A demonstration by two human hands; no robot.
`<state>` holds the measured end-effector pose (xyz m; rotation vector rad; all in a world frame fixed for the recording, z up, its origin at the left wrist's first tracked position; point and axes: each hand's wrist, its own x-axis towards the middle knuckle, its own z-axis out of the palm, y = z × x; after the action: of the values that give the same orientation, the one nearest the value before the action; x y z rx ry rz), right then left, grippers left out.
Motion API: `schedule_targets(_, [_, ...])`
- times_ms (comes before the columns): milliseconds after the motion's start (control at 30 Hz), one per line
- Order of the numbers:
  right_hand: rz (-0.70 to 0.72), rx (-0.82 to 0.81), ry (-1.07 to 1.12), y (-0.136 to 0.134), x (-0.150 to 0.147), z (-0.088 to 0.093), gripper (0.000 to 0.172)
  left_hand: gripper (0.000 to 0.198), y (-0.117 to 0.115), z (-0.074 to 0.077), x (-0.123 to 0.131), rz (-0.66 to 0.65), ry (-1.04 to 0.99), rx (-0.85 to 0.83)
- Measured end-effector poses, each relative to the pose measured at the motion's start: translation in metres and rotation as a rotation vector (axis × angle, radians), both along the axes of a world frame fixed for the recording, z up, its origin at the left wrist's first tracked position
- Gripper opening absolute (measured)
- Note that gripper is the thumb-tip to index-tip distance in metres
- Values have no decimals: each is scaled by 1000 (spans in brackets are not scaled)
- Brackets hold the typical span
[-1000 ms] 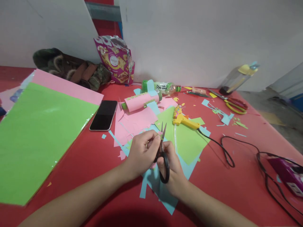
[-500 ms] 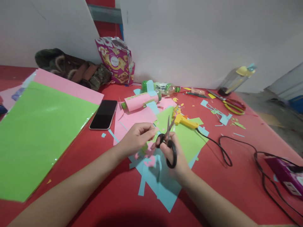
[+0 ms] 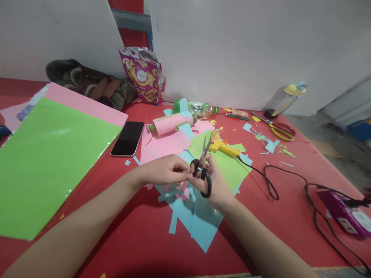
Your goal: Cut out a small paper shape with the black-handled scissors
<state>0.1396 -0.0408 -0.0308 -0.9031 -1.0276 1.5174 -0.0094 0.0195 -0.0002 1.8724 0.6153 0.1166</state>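
Black-handled scissors (image 3: 204,164) hang in my right hand (image 3: 216,185), their blades pointing away from me and slightly apart. My left hand (image 3: 169,170) is closed in a pinch, its fingertips meeting those of my right hand. Between the fingertips is a tiny pink paper piece (image 3: 190,176), mostly hidden. Below the hands, pink paper scraps (image 3: 182,192) lie on a light blue sheet (image 3: 203,227). A yellow glue gun (image 3: 224,148) rests on green paper (image 3: 232,170) just beyond my right hand.
A pink-wrapped bottle (image 3: 172,124) lies behind the hands, with a green bottle (image 3: 199,108) farther back. A phone (image 3: 127,139) and green sheets (image 3: 58,162) are at left. Larger scissors (image 3: 279,129), a clear bottle (image 3: 284,100), and a purple power strip (image 3: 342,214) with cables stand right.
My left hand has moved right and my fingertips now meet at the small pink piece. The scissors have shifted slightly, still in my right hand. The view has moved a little.
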Motion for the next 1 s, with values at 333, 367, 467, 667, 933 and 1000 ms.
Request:
schedule_targets(333, [-99,-61,6,2,-1,4,42,24,5,-2,-3,148,-31,-93])
schedule_targets(367, [-128,-68,7,3,-1,4,42,24,5,-2,-3,180,-41,-105])
schedule_targets(467, [-204,-68,8,4,-1,4,41,21,5,-3,-1,232,-71,-156])
schedule_targets(667, [-273,-48,36,5,0,-3,39,25,-2,-3,5,199,-72,-129])
schedule_targets(933, [-303,-45,36,5,-2,-2,40,22,-7,-5,8,278,-34,-145])
schedule_targets(1000, [-310,-44,34,5,-2,-1,40,23,-7,-6,8,293,-27,-135])
